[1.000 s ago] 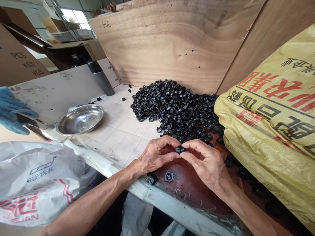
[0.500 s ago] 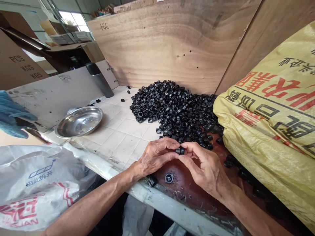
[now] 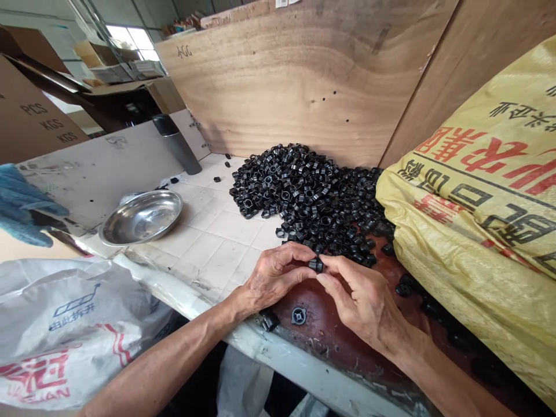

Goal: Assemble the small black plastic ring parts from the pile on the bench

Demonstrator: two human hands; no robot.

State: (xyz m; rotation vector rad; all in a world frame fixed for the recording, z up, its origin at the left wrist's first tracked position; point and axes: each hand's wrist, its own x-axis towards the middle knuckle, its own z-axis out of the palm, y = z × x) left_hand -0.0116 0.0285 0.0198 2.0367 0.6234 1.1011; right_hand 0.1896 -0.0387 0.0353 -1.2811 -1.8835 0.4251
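Note:
Between my two hands is a small black plastic fitting [image 3: 315, 265], held over the brown-red part of the tabletop. My left hand [image 3: 278, 269] pinches it from the left with thumb and fingers. From the right, my right hand [image 3: 358, 292] closes thumb and forefinger on its other end. Just beyond my fingers spreads a big heap of black plastic rings [image 3: 295, 185]. Below my hands lies a grey round part [image 3: 299, 315] with a cross-shaped centre. A black elbow-like piece [image 3: 269, 319] rests beside it, near the table edge, partly behind my left wrist.
A steel bowl [image 3: 141, 219] and a dark flask [image 3: 177, 145] stand on the left. A yellow woven sack [image 3: 478, 231] bulges in from the right. Wooden boards [image 3: 282, 87] wall the back. A white sack [image 3: 78, 330] and a blue glove [image 3: 26, 205] are at the left edge.
The black fitting has shifted very slightly left between my fingers, and my right thumb and forefinger sit a little differently on it. The view has tilted slightly; nothing else has visibly moved.

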